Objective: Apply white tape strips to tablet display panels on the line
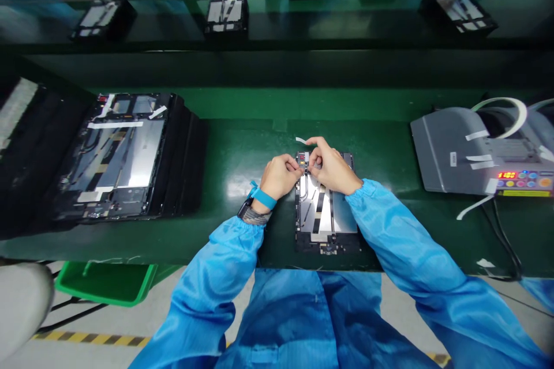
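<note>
An opened tablet [344, 216] lies flat on the green bench in front of me, its silvery inside and dark ribbon cables facing up. My left hand [281, 176] is closed in a pinch at the tablet's upper left, wearing a blue wrist strap; whatever is between its fingertips is too small to make out. Bent over the tablet's top edge, my right hand [331, 166] has its thumb and fingers drawn together close to the left fingertips. A short strip of white tape [300, 140] sticks out from its index fingertip.
Stacked open tablets [147, 155] stand at the left. A grey tape dispenser [450, 150] with tape strips hanging off it sits at the right, cables beside it. Behind runs a conveyor [168, 26] carrying more devices. Below the bench edge is a green bin [108, 282].
</note>
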